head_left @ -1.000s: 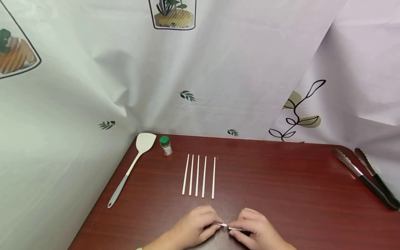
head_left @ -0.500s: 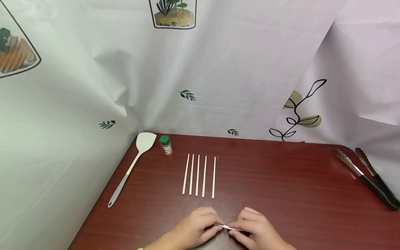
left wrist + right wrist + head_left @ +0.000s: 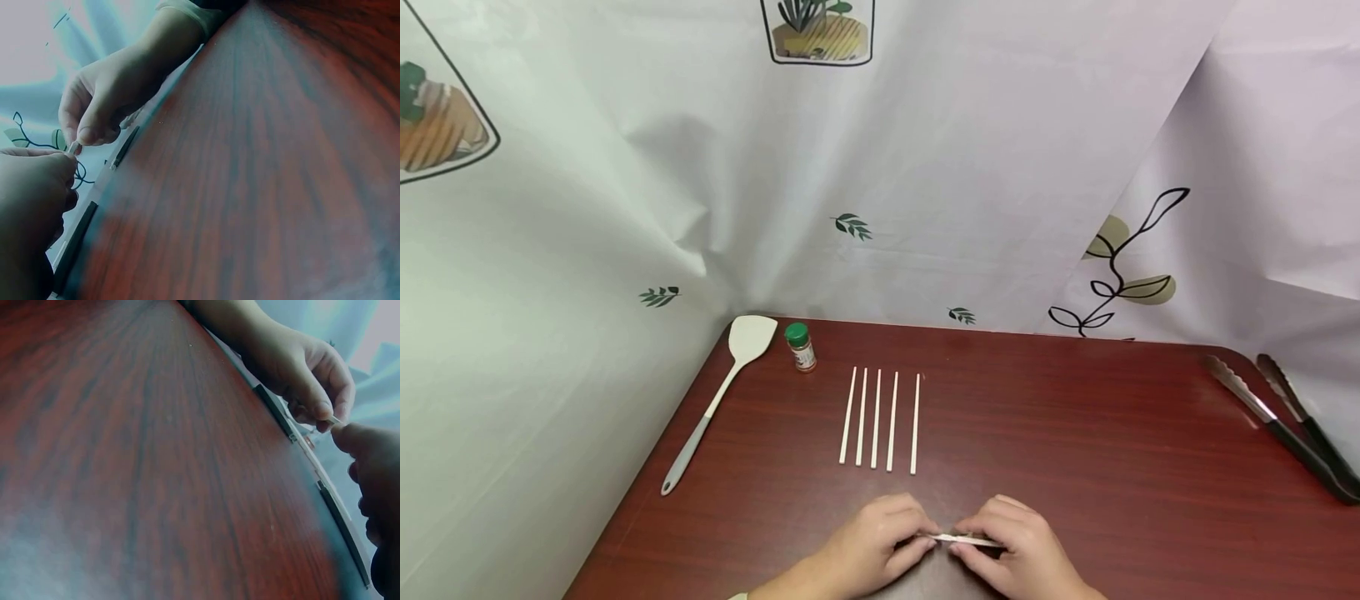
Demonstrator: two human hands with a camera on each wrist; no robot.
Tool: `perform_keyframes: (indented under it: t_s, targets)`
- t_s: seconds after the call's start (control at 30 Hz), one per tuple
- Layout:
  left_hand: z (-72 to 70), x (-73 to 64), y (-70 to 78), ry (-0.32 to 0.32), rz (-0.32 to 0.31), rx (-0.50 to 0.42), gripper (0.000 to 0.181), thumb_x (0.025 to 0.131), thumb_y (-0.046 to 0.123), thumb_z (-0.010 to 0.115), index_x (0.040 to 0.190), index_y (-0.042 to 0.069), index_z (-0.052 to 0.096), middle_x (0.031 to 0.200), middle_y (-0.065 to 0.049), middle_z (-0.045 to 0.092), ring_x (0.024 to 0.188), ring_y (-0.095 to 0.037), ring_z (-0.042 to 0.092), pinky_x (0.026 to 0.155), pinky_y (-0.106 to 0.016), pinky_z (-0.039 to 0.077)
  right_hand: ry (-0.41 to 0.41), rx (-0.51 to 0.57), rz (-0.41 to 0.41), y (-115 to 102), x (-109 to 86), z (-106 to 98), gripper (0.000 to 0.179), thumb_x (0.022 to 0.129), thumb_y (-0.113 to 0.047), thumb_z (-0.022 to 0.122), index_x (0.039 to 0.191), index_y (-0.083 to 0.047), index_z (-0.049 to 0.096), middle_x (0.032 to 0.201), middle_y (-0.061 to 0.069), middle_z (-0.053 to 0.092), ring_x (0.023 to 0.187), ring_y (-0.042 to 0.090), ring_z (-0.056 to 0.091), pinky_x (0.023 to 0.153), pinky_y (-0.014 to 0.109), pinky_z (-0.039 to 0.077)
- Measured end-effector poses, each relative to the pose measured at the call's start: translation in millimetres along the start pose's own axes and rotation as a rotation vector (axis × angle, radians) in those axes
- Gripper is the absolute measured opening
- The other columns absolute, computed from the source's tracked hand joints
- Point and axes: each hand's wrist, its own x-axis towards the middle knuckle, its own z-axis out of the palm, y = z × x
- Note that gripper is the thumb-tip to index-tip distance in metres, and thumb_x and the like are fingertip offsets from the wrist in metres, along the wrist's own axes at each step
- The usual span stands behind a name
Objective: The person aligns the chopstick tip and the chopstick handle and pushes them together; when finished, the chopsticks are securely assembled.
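Observation:
Near the front of the table, my left hand (image 3: 880, 537) pinches a short, thin white stick piece between thumb and fingers. My right hand (image 3: 1018, 542) pinches another thin white stick piece (image 3: 976, 541), and the two pieces meet end to end in the small gap between the hands. Only a sliver of white stick (image 3: 72, 147) shows between the fingertips in the left wrist view, and likewise a bit of stick (image 3: 336, 420) in the right wrist view. The rest is hidden by the fingers. Beyond the hands, several white sticks (image 3: 875, 421) lie side by side.
A white spatula (image 3: 718, 392) with a grey handle lies along the table's left edge. Beside its head stands a green-capped spice jar (image 3: 802, 354). Black-handled metal tongs (image 3: 1292, 433) lie open at the far right. A printed white sheet (image 3: 925, 208) hangs behind the table (image 3: 1112, 442).
The gap between the two stick pieces has closed, and they now meet in nearly one line. The right hand's fingers have shifted slightly, showing more of its piece. The other things stay put.

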Motion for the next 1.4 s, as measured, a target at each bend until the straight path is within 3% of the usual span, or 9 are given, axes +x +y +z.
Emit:
perform_keyframes:
  t_s: [0.17, 0.4, 0.8, 1.0, 1.17, 1.27, 1.4]
  targets:
    - [0.2, 0.4, -0.1, -0.001, 0.003, 0.010, 0.010, 0.099, 0.011, 0.076, 0.109, 0.015, 0.074, 0.102, 0.010, 0.069, 0.096, 0.003, 0.063, 0.090, -0.011, 0.049, 0.018, -0.008, 0.023, 0, -1.5, 1, 0.006, 0.095, -0.021, 0.084, 0.095, -0.021, 0.078, 0.085, -0.014, 0.067, 0.077, -0.001, 0.059, 0.071, 0.011, 0.046]
    - [0.4, 1.7, 1.2, -0.018, 0.012, 0.032, 0.010, 0.099, 0.011, 0.076, 0.109, 0.014, 0.074, 0.102, 0.009, 0.068, 0.095, 0.002, 0.063, 0.091, -0.011, 0.049, 0.015, 0.022, -0.031, 2, 0.3, 3, 0.005, 0.098, -0.020, 0.080, 0.096, -0.016, 0.080, 0.083, -0.011, 0.067, 0.076, -0.001, 0.058, 0.071, 0.009, 0.045]
    - [4.4, 4.9, 10.3, -0.020, 0.012, 0.017, 0.008, 0.099, 0.009, 0.074, 0.106, 0.013, 0.072, 0.100, 0.008, 0.067, 0.093, 0.002, 0.062, 0.089, -0.008, 0.047, 0.003, 0.120, -0.114, 1, 7.3, 4, 0.005, 0.095, -0.012, 0.083, 0.098, -0.010, 0.080, 0.081, -0.007, 0.066, 0.074, 0.001, 0.058, 0.070, 0.009, 0.045]
    - [5.5, 5.6, 11.6, 0.002, -0.031, 0.007, 0.008, 0.100, 0.010, 0.073, 0.107, 0.014, 0.071, 0.101, 0.008, 0.067, 0.094, 0.003, 0.061, 0.088, -0.008, 0.047, -0.006, 0.089, -0.069, -2, 14.4, -2, 0.005, 0.094, -0.015, 0.084, 0.097, -0.013, 0.080, 0.083, -0.009, 0.068, 0.074, 0.001, 0.060, 0.072, 0.008, 0.046]
    - [6.0, 6.1, 11.9, 0.084, -0.112, 0.007, 0.013, 0.102, 0.009, 0.072, 0.113, 0.015, 0.070, 0.104, 0.008, 0.066, 0.094, 0.002, 0.061, 0.087, -0.009, 0.048, 0.024, 0.151, 0.048, 8, 14.6, -16, 0.026, 0.081, 0.002, 0.089, 0.100, -0.012, 0.079, 0.088, -0.003, 0.072, 0.075, 0.007, 0.065, 0.068, 0.015, 0.051]
    - [7.2, 7.0, 11.0, 0.110, -0.129, 0.009, 0.021, 0.101, 0.004, 0.070, 0.119, 0.015, 0.070, 0.109, 0.007, 0.067, 0.098, 0.000, 0.063, 0.090, -0.012, 0.049, 0.058, 0.290, 0.243, 16, 11.6, -25, 0.035, 0.076, 0.018, 0.084, 0.100, -0.007, 0.076, 0.091, 0.001, 0.073, 0.076, 0.009, 0.068, 0.064, 0.020, 0.056]
    - [10.4, 9.5, 7.4, 0.066, -0.077, 0.062, 0.021, 0.100, 0.005, 0.070, 0.117, 0.017, 0.072, 0.113, 0.008, 0.068, 0.105, -0.001, 0.064, 0.098, -0.018, 0.049, 0.137, 0.431, 0.509, 25, 11.1, -36, 0.031, 0.083, 0.026, 0.072, 0.106, 0.005, 0.069, 0.091, 0.004, 0.072, 0.076, 0.006, 0.067, 0.062, 0.022, 0.056]
